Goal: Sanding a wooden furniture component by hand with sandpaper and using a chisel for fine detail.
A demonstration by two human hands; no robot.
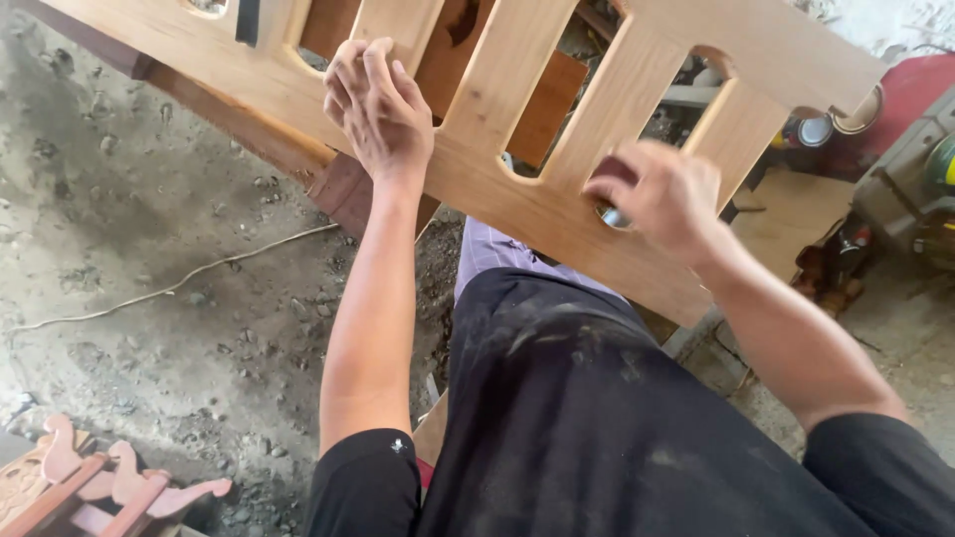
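Head view shows us leaning over a pale, light-brown wooden panel with long rounded slots cut through it (517,199), which slopes across the upper part of the picture above the dusty grey dirt floor (149,249). Our left hand (378,109) lies flat on the panel's lower rail near its left end, fingers (350,72) together and curled over the edge of one slat. Our right hand (662,194) is blurred; its fingers are bunched and pressed against the same rail further right, closed on a small shiny metal object (614,216) that we cannot make out clearly. The panel runs under both hands and touches both. Its wood is smooth and unfinished, with upright slats between the slots and a darker brown board (348,189) behind its lower edge. A thin pale cord (179,283) trails over the floor at left. Pink-red carved wooden pieces (99,487) sit at the bottom left corner. We see no containers that we can tell.
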